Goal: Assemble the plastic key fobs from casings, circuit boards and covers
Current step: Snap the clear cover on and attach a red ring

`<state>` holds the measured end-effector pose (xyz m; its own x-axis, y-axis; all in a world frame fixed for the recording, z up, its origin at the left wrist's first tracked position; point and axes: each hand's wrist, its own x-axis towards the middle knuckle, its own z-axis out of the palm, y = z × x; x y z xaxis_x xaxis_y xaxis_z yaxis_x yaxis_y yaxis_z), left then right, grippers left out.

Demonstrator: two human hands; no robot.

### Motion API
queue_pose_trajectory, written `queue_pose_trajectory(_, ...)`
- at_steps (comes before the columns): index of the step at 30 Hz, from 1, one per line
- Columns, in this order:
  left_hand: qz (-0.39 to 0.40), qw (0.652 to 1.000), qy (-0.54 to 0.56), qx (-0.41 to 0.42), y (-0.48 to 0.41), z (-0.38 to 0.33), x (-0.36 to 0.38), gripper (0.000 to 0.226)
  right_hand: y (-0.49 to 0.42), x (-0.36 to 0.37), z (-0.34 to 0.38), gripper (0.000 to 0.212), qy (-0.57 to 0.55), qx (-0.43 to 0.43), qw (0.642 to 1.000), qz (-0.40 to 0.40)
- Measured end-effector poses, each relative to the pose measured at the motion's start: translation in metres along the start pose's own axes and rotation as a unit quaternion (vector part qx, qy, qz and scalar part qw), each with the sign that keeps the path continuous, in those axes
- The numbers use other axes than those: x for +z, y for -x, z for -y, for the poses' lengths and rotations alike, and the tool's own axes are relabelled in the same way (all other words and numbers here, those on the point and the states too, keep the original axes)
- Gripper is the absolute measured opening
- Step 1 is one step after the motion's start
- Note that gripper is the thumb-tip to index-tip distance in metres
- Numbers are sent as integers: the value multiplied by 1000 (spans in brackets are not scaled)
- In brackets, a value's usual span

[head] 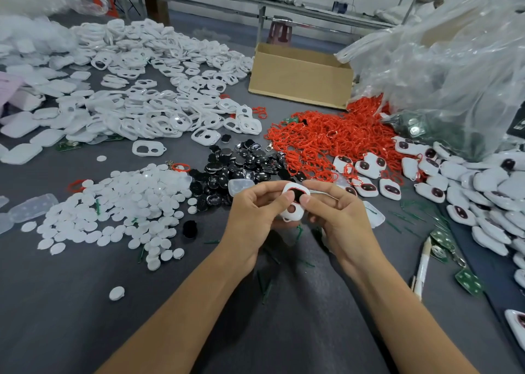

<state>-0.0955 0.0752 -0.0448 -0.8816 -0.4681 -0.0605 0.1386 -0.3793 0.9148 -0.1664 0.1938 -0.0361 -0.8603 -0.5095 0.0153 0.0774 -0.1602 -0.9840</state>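
Head view shows the left hand and right hand pinching one white fob above the counter, thumbs probably pressing its dark cover in. Finished fobs lie at right; many casings remain.

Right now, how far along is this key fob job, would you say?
Done: a pile of assembled fobs lies at the right. In hand: the left hand and right hand pinch one key fob, thumbs at its dark insert. Left: heaps of empty white casings, white discs, black covers and red rings wait, so plenty probably remains.
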Motion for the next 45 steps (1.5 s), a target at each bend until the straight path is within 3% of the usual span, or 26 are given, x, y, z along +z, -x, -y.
queue_pose_trajectory(5, -2, 1000, -14, -3, -1, 2, -1, 14, 1, 0, 2, 34, -15, 1, 1000, -3)
queue_pose_trajectory(11, -47, 984, -161, 56, -1, 10, 1, 31, 3, 4, -1, 27, 112, -60, 992, -6)
queue_pose_trajectory(14, -31, 993, -113, 29, -1, 6, -1, 26, 3, 4, -1, 28, 79, -52, 995, -13)
queue_pose_trajectory(17, 11, 1000, -26, -10, -2, 0, -4, 17, 3, 3, 3, 34, -25, -5, 1000, -4)
queue_pose_trajectory(24, 84, 988, 107, -77, -6, -3, -9, 38, 2, 2, 7, 43, -168, 44, 984, 35)
queue_pose_trajectory(27, 83, 985, 131, -70, -5, -4, -8, 35, 5, 3, 12, 49, -188, 36, 980, 52)
queue_pose_trajectory(29, 14, 999, 44, 8, -4, 1, -7, 19, 6, 3, 15, 49, -131, -9, 991, 42)
queue_pose_trajectory(31, -68, 986, -116, 95, -3, 6, -7, 1, 8, 3, 17, 46, 25, -91, 996, 4)
queue_pose_trajectory(32, -76, 982, -138, 106, -3, 9, -5, 5, 10, 4, 16, 47, 115, -132, 984, -22)
queue_pose_trajectory(36, 2, 1000, -25, 10, 3, 6, 3, 20, 14, 11, 7, 50, 371, -232, 898, -47)
queue_pose_trajectory(40, -12, 999, -36, -1, 2, 6, 3, 16, 13, 8, 6, 48, 404, -233, 884, 0)
queue_pose_trajectory(45, -33, 997, -71, -15, -1, 8, 0, 17, 13, 6, 11, 49, 256, -169, 951, 30)
